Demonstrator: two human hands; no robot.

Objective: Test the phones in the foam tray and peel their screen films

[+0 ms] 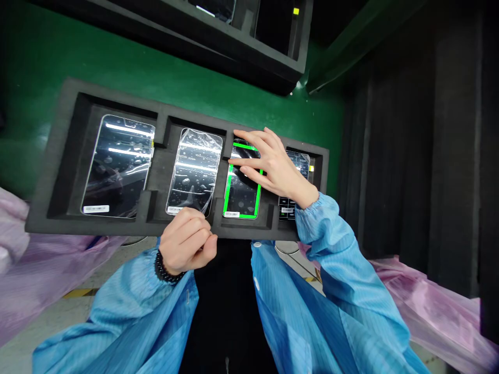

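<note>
A dark foam tray [159, 166] holds several phones in its cutouts. My right hand [273, 166] is over a phone [244, 197] whose screen shows a bright green border. Its fingers are spread, and some overlap the upper part of that screen; whether they touch it, I cannot tell. My left hand [188, 240] is closed in a fist at the tray's near edge, just below a phone with wrinkled clear film [195, 171]. What its fingers hold, if anything, is hidden. Partly behind my right wrist, another phone [287, 203] shows a screen with rows of text boxes.
At the tray's left end lies a larger filmed device [119, 169] with a white label. Beyond, on the green surface [128, 70], stands another foam tray [273, 44] with dark devices. Black curtain-like material [405, 156] hangs at right. Pink garments [62, 275] show on both sides.
</note>
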